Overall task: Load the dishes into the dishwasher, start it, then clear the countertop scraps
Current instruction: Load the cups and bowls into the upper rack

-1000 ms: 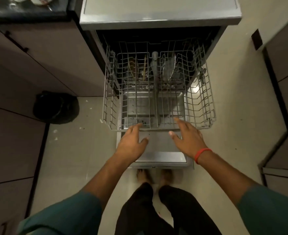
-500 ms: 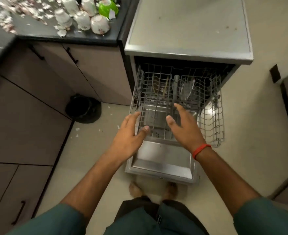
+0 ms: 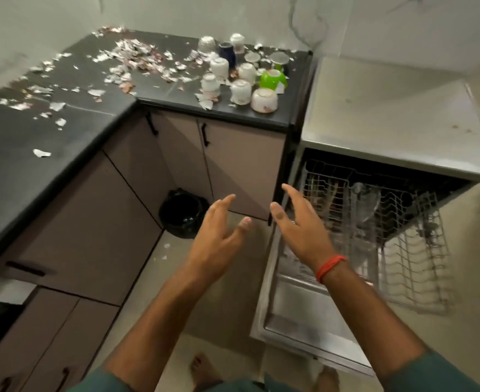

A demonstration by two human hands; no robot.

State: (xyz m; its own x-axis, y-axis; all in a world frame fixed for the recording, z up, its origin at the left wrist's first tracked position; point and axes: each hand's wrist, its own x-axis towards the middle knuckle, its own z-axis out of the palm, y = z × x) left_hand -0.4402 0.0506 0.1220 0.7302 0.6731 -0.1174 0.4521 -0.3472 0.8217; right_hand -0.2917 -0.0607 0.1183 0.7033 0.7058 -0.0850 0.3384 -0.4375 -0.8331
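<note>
Head view. The left hand is raised in front of the cabinets, fingers straight and loosely spread, palm turned toward the right; it holds nothing. The right hand is raised just beside it, fingers straight and spread, palm facing the left hand; it holds nothing as well. A red band circles the right wrist. The two hands are near each other but do not touch.

To the right of the right hand and below it stands the dishwasher, its door folded down flat. The wire rack is pulled out over the door; items stand in its rear section, too blurred to identify.

Beyond both hands, further from the person, runs the black countertop. A cluster of cups, most of them inverted, stands at its right end near the dishwasher; one green cup lies among them. Pale scraps are scattered across the countertop to the left of the cups.

Just beyond the left hand, on the floor in the cabinet corner, sits a black bin. A few scraps lie on the floor near it.
</note>
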